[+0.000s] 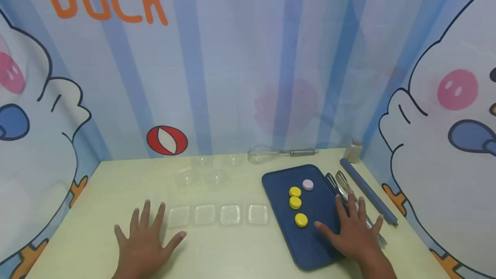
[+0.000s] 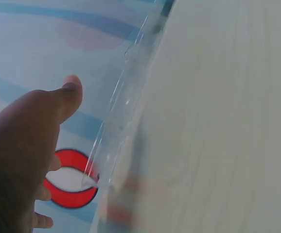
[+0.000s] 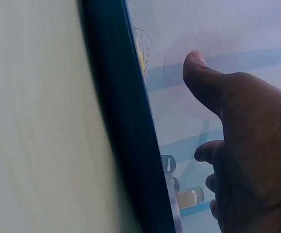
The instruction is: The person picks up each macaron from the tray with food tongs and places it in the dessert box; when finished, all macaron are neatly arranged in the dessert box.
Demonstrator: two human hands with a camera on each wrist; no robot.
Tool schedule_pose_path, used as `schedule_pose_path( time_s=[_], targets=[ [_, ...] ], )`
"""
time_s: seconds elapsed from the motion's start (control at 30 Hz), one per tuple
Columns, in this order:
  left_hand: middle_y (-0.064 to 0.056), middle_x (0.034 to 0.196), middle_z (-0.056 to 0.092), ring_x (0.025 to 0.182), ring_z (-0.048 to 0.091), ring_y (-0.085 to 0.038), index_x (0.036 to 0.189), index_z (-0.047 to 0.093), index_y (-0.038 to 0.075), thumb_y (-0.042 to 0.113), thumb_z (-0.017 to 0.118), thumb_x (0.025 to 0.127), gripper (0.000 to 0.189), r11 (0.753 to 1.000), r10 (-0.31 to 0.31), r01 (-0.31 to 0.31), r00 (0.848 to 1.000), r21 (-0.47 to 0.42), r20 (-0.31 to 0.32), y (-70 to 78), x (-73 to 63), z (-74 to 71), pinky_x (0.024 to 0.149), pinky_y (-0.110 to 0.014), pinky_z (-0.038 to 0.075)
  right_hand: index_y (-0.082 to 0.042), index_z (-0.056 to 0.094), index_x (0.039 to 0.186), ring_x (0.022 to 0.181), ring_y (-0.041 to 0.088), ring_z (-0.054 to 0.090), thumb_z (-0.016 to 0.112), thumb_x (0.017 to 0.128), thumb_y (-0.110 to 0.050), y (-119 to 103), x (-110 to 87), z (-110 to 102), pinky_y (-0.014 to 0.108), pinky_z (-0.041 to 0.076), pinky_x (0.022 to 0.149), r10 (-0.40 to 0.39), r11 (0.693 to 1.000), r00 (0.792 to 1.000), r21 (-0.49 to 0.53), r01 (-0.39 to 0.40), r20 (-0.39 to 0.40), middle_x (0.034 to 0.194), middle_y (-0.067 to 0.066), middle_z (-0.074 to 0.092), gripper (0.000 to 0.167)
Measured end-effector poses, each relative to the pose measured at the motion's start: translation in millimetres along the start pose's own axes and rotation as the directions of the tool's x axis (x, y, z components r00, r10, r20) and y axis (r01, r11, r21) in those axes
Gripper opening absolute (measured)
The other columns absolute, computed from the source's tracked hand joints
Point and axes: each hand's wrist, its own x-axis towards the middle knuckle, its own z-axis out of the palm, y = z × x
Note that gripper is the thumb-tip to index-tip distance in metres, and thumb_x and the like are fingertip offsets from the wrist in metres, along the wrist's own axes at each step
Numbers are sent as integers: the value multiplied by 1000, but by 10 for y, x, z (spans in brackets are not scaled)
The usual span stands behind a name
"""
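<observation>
My left hand (image 1: 143, 240) lies with its fingers spread at the table's front left and holds nothing. Nearest to it is a row of several square clear plastic lids (image 1: 179, 216). My right hand (image 1: 354, 231) spreads its fingers over the right edge of a dark blue tray (image 1: 315, 251); contact cannot be told. On the tray sit three round yellow pieces (image 1: 301, 220), like small macarons, and one lilac piece (image 1: 308, 184). Metal utensils (image 1: 342, 182) lie along the tray's right side, partly hidden by my right hand. Behind the lids stand several clear plastic cups (image 1: 217, 178).
A wire whisk (image 1: 267, 153) lies at the back edge, behind the tray. A blue-grey rod (image 1: 368, 190) runs along the table's right side, with a small pale container (image 1: 353, 151) at its far end. A printed duck curtain (image 1: 240, 55) encloses the table (image 1: 97, 210).
</observation>
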Motion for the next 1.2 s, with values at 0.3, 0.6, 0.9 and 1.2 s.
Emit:
schedule_pose_path(
  time_s=[0.3, 0.6, 0.9, 1.2],
  targets=[
    [-20, 177, 35, 161, 33, -50, 167, 45, 19, 83, 65, 90, 102, 970, 235, -241, 959, -17, -158, 419, 71, 76, 119, -92, 20, -2, 26, 172, 163, 64, 3, 61, 96, -80, 283, 140, -120, 100, 0, 110, -66, 998, 990, -13, 65, -123, 179, 35, 4, 114],
    [-12, 174, 42, 159, 41, -42, 163, 51, 21, 72, 74, 91, 91, 869, 477, -494, 854, -34, -208, 834, 299, 204, 123, -84, 29, 7, 38, 162, 154, 64, 28, 72, 102, -52, 479, 320, -192, 93, 30, 108, -55, 998, 979, -33, 50, -196, 168, 41, 26, 90],
    [-12, 171, 47, 158, 43, -45, 160, 55, 15, 62, 76, 95, 83, 778, 592, -610, 792, -150, -149, 1184, 536, 250, 122, -86, 28, 11, 47, 154, 135, 65, 51, 67, 107, -44, 561, 273, -282, 82, 50, 91, -59, 998, 971, -16, 57, -231, 157, 39, 46, 76],
    [-11, 168, 52, 160, 39, -47, 160, 54, 14, 57, 78, 96, 80, 747, 621, -614, 781, -255, -63, 1418, 653, 294, 123, -87, 22, 12, 52, 150, 128, 64, 57, 68, 106, -49, 650, 246, -261, 77, 52, 93, -14, 999, 971, 38, 24, -237, 147, 42, 55, 77]
  ],
)
